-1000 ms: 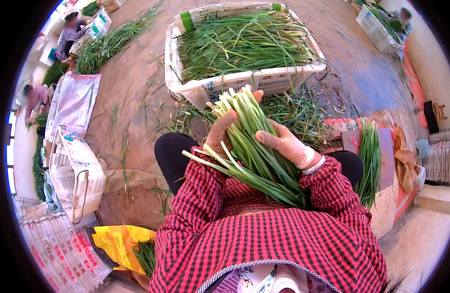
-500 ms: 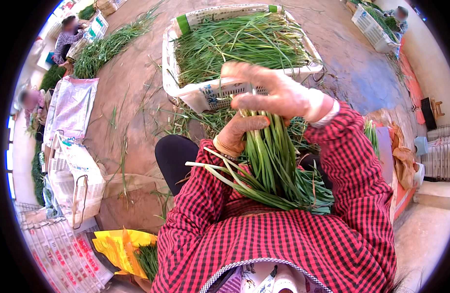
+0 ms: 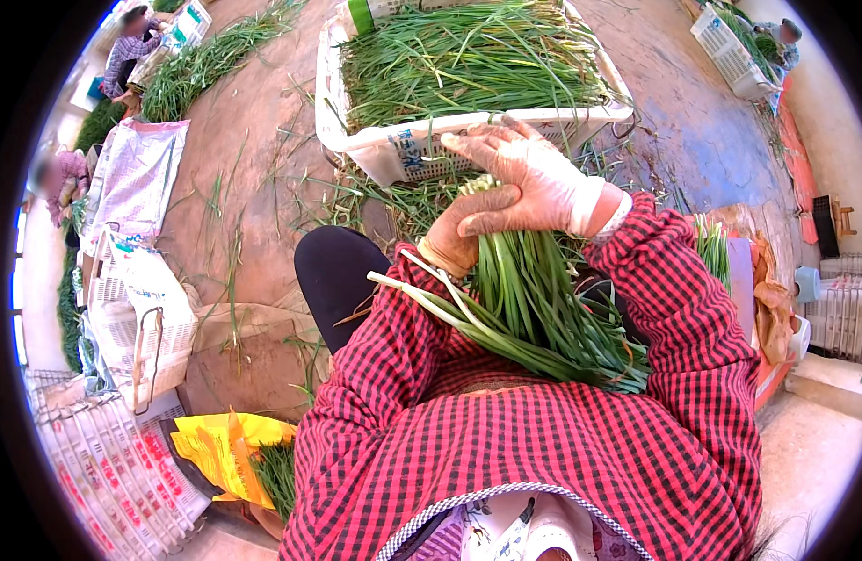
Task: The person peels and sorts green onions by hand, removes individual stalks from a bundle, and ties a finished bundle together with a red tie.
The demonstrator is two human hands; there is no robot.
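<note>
Head view: mid-frame, your left hand (image 3: 459,231) is clamped around the bunch of green stalks (image 3: 534,290) just below its pale ends, leaves hanging down over your lap. Your right hand (image 3: 543,182), cupped on the leaves a second ago, now has its fingers spread above the pale ends, its thumb over your left hand. Loose pale stalks (image 3: 414,292) jut across your left sleeve (image 3: 370,355). At lower left are a yellow bag (image 3: 223,449) and stacked white crates (image 3: 113,467). Just beyond your hands, the white crate (image 3: 331,89) holds a heap of greens (image 3: 468,65); your right fingertips overlap its front rim, though contact cannot be told. Brown floor (image 3: 267,103), strewn with leaves, stretches widest on its left, edged by a pale sack (image 3: 141,173). Farthest off, co-workers are at upper left (image 3: 131,51) and upper right (image 3: 782,51)
</note>
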